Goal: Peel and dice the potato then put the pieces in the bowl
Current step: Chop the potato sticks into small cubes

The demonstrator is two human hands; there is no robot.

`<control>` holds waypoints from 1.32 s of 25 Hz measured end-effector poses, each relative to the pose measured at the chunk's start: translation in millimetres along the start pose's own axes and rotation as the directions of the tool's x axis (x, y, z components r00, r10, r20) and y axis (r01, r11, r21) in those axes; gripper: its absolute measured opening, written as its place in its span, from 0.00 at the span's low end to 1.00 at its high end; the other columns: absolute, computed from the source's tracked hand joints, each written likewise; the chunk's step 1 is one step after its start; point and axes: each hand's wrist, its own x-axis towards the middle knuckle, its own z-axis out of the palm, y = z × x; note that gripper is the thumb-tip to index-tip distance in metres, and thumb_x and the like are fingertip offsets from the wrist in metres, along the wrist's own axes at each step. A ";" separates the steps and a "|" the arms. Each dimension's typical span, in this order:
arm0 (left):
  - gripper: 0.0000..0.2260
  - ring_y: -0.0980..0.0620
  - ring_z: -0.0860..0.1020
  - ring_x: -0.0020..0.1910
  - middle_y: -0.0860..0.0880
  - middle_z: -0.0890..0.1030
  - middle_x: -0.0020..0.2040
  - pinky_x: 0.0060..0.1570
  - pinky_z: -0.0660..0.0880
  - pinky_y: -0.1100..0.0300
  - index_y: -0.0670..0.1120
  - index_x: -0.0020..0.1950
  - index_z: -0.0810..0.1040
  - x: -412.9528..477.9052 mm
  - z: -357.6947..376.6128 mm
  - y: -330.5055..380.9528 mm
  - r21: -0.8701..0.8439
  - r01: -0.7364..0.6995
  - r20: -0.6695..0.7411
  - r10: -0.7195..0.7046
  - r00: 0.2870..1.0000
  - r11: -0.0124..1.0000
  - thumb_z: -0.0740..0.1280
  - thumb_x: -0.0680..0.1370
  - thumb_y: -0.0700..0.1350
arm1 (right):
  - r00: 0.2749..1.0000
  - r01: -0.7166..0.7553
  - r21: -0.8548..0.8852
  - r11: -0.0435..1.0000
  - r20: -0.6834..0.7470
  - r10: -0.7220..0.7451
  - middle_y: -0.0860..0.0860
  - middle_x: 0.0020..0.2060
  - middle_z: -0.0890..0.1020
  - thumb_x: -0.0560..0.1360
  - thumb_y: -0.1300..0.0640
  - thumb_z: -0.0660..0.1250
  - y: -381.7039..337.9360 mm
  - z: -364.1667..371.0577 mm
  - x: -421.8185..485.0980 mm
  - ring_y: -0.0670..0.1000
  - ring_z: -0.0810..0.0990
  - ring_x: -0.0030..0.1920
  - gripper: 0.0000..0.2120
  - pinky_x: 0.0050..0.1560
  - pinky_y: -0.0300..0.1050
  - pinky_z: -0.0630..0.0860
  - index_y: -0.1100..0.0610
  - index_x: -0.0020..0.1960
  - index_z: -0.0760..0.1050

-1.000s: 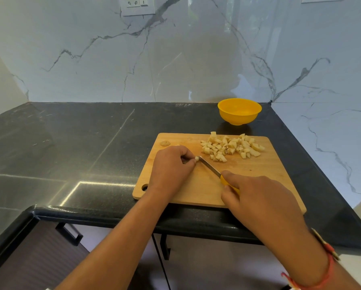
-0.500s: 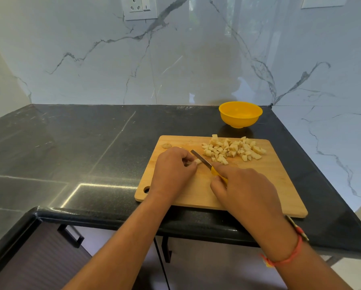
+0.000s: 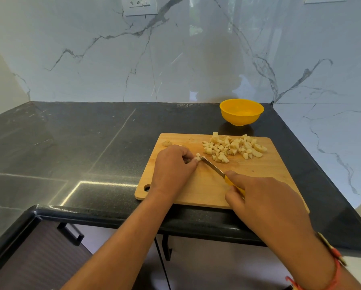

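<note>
Left hand (image 3: pixel 173 166) pinches a small potato piece (image 3: pixel 198 159) on the cutting board (image 3: pixel 269 170); right hand (image 3: pixel 265 204) grips the yellow-handled knife (image 3: pixel 213 167), blade tip against the piece. Diced potato (image 3: pixel 234 148) lies near the board's far edge, yellow bowl (image 3: pixel 241 111) just beyond.

No readable text, labels or numbers anywhere.

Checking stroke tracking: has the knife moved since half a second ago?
Yes. The knife has pulled back toward the near edge of the cutting board, along with the right hand gripping it.
</note>
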 end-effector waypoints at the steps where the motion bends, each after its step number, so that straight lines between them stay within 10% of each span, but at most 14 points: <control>1: 0.04 0.62 0.77 0.41 0.60 0.78 0.41 0.41 0.73 0.72 0.50 0.48 0.86 0.2 0.6 -0.5 0.004 -0.001 -0.003 0.001 1.000 1.000 0.75 0.74 0.49 | 0.999 -0.013 0.004 1.000 -0.031 0.013 0.42 0.23 0.68 0.76 0.41 0.53 0.3 -1.4 -0.7 0.42 0.68 0.25 0.20 0.24 0.39 0.68 0.36 0.65 0.73; 33: 0.02 0.60 0.78 0.43 0.56 0.80 0.42 0.44 0.73 0.69 0.48 0.46 0.86 0.2 -2.1 -1.2 -0.024 0.057 -0.009 -0.057 0.998 0.998 0.75 0.74 0.45 | 0.999 0.026 0.150 0.988 -0.026 -0.022 0.42 0.31 0.76 0.78 0.43 0.55 -24.3 9.2 17.9 0.44 0.74 0.32 0.20 0.35 0.43 0.77 0.37 0.69 0.69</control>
